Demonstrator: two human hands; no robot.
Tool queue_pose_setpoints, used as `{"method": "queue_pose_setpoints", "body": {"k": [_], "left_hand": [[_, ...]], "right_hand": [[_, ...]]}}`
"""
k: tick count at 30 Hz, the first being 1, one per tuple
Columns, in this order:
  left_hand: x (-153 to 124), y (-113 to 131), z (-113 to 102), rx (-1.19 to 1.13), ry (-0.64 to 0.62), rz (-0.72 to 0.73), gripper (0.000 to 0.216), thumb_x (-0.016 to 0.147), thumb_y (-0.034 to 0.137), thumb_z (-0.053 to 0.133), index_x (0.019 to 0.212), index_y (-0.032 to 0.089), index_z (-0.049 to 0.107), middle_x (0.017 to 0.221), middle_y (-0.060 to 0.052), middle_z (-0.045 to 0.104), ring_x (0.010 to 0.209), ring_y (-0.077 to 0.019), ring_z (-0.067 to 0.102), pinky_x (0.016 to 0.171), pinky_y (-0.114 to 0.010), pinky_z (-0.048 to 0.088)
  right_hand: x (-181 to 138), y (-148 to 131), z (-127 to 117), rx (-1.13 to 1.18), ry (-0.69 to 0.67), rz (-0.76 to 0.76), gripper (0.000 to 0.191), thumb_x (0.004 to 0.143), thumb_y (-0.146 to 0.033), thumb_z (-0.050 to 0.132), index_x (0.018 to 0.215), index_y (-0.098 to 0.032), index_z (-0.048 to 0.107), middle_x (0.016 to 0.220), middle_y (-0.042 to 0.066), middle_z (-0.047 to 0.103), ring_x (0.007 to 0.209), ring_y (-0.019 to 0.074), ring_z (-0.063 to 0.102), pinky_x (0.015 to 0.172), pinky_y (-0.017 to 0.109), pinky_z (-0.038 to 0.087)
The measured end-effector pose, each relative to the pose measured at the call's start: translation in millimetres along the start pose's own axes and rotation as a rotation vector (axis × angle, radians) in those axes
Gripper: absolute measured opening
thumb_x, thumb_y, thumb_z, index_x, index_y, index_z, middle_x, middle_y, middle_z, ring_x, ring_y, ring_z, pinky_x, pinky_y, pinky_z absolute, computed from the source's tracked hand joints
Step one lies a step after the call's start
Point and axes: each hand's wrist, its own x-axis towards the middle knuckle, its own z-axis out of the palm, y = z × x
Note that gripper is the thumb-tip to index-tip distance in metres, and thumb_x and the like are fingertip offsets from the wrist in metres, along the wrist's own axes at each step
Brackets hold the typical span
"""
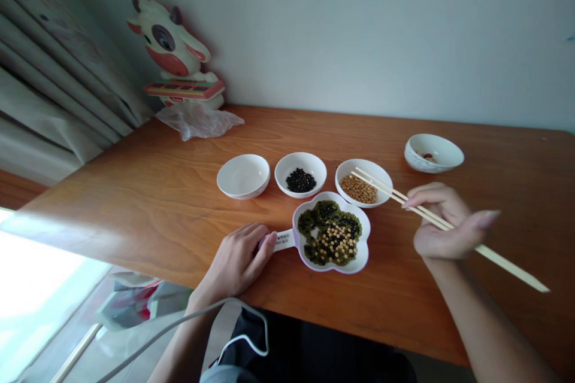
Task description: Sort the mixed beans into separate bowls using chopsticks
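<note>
My left hand (242, 257) is closed around the handle of a flower-shaped dish (365, 245) with a pale purple edge. Mixed green, black and tan beans (330, 233) lie in it. In my right hand (449, 221) is a pair of chopsticks (426, 215), their tips over a white bowl (386, 178) of tan soybeans (359, 188). Whether the tips pinch a bean is too small to tell. Left of that stands a white bowl (279, 170) with black beans (300, 180). A third white bowl (243, 175), farther left, shows nothing inside.
At the back right, another bowl (433, 154) holds a few small reddish bits. A toy cow with a keyboard (179, 60) stands at the back left beside a crumpled plastic bag (197, 121). A grey cable (179, 320) crosses in front of my left forearm.
</note>
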Motion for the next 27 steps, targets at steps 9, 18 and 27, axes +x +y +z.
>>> {"method": "queue_pose_setpoints", "body": {"k": [9, 18, 27], "left_hand": [[0, -1, 1, 0.006, 0.001, -0.001, 0.035, 0.111, 0.039, 0.039, 0.081, 0.022, 0.046, 0.080, -0.002, 0.057, 0.074, -0.0190, 0.052, 0.071, -0.033, 0.036], [0, -3, 2, 0.015, 0.007, 0.000, 0.035, 0.111, 0.038, 0.038, 0.081, 0.022, 0.046, 0.079, -0.001, 0.056, 0.073, -0.0187, 0.052, 0.071, -0.033, 0.036], [0, -1, 1, 0.016, 0.021, 0.005, 0.035, 0.110, 0.038, 0.039, 0.080, 0.022, 0.045, 0.078, -0.002, 0.057, 0.072, -0.0190, 0.052, 0.070, -0.032, 0.036]], "right_hand": [[11, -16, 1, 0.311, -0.143, 0.393, 0.081, 0.103, -0.067, 0.016, 0.062, -0.024, 0.072, 0.054, 0.007, 0.058, 0.055, 0.0202, 0.054, 0.055, 0.037, 0.038], [-15, -23, 18, 0.310, -0.739, 0.520, 0.083, 0.103, -0.070, 0.012, 0.066, -0.022, 0.069, 0.062, 0.005, 0.062, 0.061, 0.0193, 0.057, 0.061, 0.036, 0.043], [-16, -21, 16, 0.283, -0.735, 0.485, 0.081, 0.103, -0.069, 0.010, 0.068, -0.023, 0.067, 0.063, 0.004, 0.060, 0.062, 0.0200, 0.056, 0.063, 0.037, 0.041]]}}
